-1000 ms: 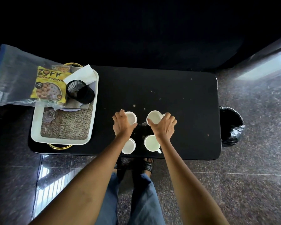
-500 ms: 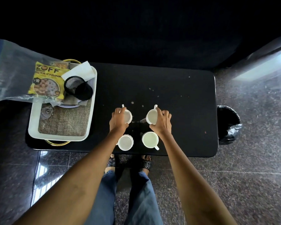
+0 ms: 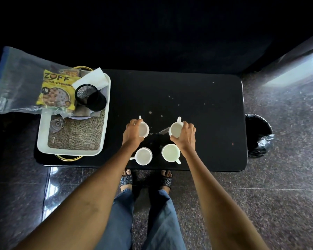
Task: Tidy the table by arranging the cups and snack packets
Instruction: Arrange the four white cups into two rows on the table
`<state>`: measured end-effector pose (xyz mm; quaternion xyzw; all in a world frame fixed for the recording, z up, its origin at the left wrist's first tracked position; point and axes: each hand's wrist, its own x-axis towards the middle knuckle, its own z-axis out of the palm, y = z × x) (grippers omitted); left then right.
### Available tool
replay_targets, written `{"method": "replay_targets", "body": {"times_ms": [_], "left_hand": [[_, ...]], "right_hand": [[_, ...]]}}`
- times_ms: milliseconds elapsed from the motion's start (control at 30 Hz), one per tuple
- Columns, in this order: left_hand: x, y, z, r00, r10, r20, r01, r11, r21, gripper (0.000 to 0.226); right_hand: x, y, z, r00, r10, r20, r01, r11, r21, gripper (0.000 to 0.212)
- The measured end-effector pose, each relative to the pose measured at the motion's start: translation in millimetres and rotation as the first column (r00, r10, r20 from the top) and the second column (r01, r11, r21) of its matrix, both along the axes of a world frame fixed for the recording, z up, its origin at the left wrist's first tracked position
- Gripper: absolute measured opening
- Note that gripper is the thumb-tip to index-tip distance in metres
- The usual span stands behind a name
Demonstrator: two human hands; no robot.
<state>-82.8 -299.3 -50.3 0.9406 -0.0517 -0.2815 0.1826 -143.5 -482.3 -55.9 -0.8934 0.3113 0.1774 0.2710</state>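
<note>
Glossy white cups (image 3: 170, 152), matt black table (image 3: 197, 98), rough burlap mat (image 3: 78, 132), polished stone floor (image 3: 278, 177).

Yellow snack packet (image 3: 57, 91) reads "ZOFF", "YA CHUNK" — apparently cut off — and "10".

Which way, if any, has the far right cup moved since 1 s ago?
Yes, turned in place: the cup handle now points at the table far edge; right hand grips it.

4 white cups (image 3: 170, 152) on table; 1 yellow snack pkt (image 3: 56, 91); 1 tray (image 3: 43, 141); 1 mesh holder (image 3: 88, 95); 2 hands (image 3: 185, 136).
</note>
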Motion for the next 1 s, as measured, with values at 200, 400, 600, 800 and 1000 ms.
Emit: {"method": "replay_targets", "body": {"times_ms": [200, 400, 600, 800, 1000], "left_hand": [[-0.1, 3.2, -3.5, 0.999, -0.031, 0.013, 0.031, 0.999, -0.016, 0.074], [3.5, 6.0, -8.0, 0.997, -0.064, 0.038, 0.066, 0.997, -0.035, 0.073], [6.6, 4.4, -13.4, 0.994, -0.09, 0.056, 0.093, 0.995, -0.045, 0.075], [-19.5, 7.8, -12.2, 0.993, 0.12, 0.017, -0.114, 0.971, -0.21, 0.105], [-75.1, 32.9, -17.9, 0.997, 0.075, 0.024, -0.069, 0.975, -0.21, 0.099]], "right_hand": [[-3.1, -4.7, -1.1, 1.0, -0.003, 0.024, 0.004, 1.0, -0.01, 0.073], [-4.6, -7.0, -1.8, 0.999, 0.031, 0.026, -0.03, 0.999, -0.013, 0.073], [-7.8, -4.8, -5.4, 0.997, 0.072, 0.042, -0.071, 0.997, -0.016, 0.075], [-29.1, 13.2, -0.8, 0.984, -0.076, 0.16, 0.086, 0.995, -0.057, 0.09], [-85.0, 40.0, -7.2, 0.954, -0.132, 0.268, 0.159, 0.984, -0.08, 0.06]]}}
